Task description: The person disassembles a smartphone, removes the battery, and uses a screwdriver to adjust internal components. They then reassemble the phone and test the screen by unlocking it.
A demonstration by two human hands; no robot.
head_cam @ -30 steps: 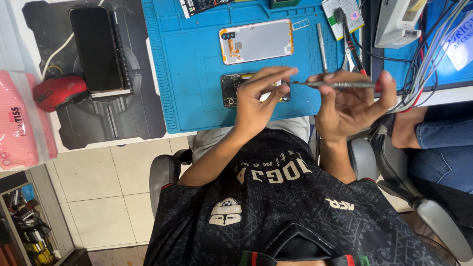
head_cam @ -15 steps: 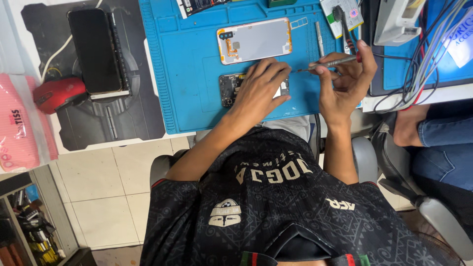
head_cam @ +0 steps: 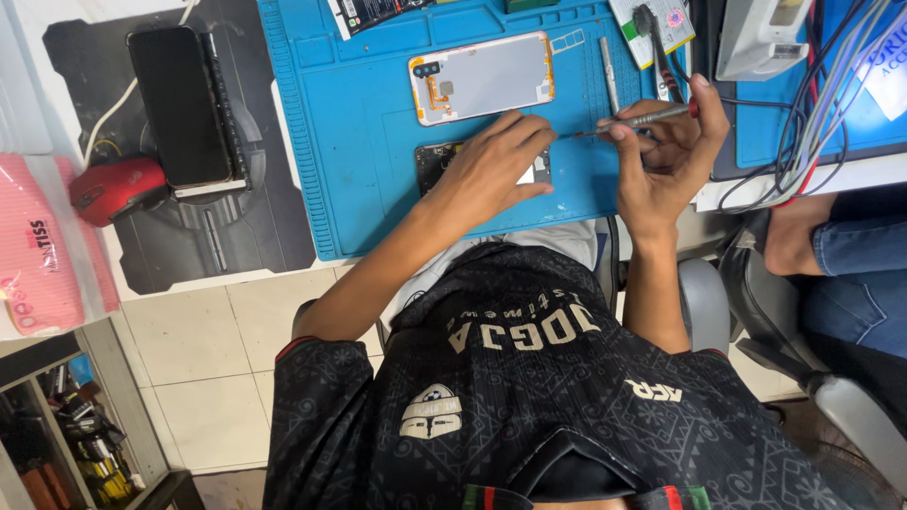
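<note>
Left hand has dropped flat onto the opened phone on the blue mat; right hand pinches the screwdriver, tip lowered beside it.

On the mat, the back cover lies beyond the opened phone; the mouse lies left.

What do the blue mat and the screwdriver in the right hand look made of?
The mat: likely silicone or rubber, matte blue, with moulded ridges and shallow trays. The screwdriver, held in the right hand: a slim metal shaft with a dull grey sheen and a red end cap, probably plastic.
</note>
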